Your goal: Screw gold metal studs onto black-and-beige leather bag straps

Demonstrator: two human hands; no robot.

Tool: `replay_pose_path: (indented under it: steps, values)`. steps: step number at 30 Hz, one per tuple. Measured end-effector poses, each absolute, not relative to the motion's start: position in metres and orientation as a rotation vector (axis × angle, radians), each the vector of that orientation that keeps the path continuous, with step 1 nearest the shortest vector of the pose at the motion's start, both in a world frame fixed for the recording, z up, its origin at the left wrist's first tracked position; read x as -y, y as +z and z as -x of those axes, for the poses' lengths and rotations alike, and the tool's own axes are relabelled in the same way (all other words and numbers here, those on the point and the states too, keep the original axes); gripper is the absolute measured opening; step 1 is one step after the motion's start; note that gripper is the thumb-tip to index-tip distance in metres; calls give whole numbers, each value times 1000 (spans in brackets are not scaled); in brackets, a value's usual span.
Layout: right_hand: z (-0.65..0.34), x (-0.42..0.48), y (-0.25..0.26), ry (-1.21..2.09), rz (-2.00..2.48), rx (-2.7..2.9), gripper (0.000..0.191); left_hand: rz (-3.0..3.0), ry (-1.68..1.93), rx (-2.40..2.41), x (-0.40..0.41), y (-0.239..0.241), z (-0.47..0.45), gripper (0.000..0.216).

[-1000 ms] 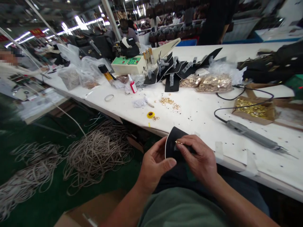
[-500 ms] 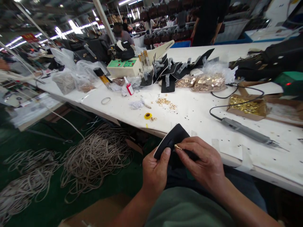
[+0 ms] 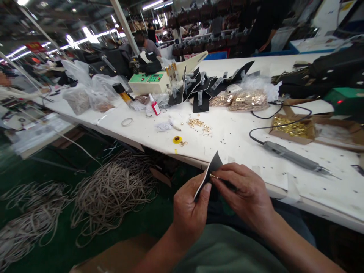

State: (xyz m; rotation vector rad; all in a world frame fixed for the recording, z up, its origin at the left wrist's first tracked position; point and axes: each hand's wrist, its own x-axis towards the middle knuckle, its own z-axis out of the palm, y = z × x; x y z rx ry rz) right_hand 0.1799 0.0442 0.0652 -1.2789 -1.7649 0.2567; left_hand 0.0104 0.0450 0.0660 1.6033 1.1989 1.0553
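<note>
In my left hand (image 3: pixel 191 206) is a black leather panel (image 3: pixel 215 162) with a pale edge, gripped between thumb and fingers and tilted up on its side. My right hand (image 3: pixel 244 191) pinches a small gold metal fitting (image 3: pixel 214 176) against the panel's dark face. The fitting's exact shape is too small to make out. Both hands are close together just off the table's front edge, above my lap. Part of the panel is hidden behind my fingers.
Loose gold fittings (image 3: pixel 199 124) lie on the white table (image 3: pixel 227 129) by a yellow tape roll (image 3: pixel 177 140). To the right are a grey electric screwdriver (image 3: pixel 292 155) and a cardboard box of gold pieces (image 3: pixel 292 127). Black panels (image 3: pixel 201 100) lie farther back. Coiled cord (image 3: pixel 113 189) covers floor at left.
My left hand has turned the leather panel more edge-on and shifted slightly right. My right hand keeps its pinch on the gold fitting at the panel.
</note>
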Motion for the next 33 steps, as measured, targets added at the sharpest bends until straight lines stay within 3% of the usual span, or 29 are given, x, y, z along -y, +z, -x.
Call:
replay_pose_path:
  steps: [7,14,17,23,25,29,33]
  values:
    - [-178,-40,67,134,1291,1632,4,-1537,1105,-1136,-39,73,-17,33]
    - [-179,-34,72,77,1284,1680,9,-1663,1093,-1072,-31,77,-18,37]
    - [-179,-28,70,136,1235,1670,22,-1655,1081,-1037,-29,77,-16,42]
    - [-178,-16,68,186,1192,1734,65,-1687,1134,-931,-24,79,-14,62]
    - [-176,-13,68,130,1242,1689,60,-1744,1123,-916,-21,78,-15,64]
    - [-176,-7,73,107,1254,1514,32,-1766,1092,-894,-17,74,-19,52]
    - [-188,0,80,528,1278,1233,12,-1840,1139,-961,-31,76,-30,33]
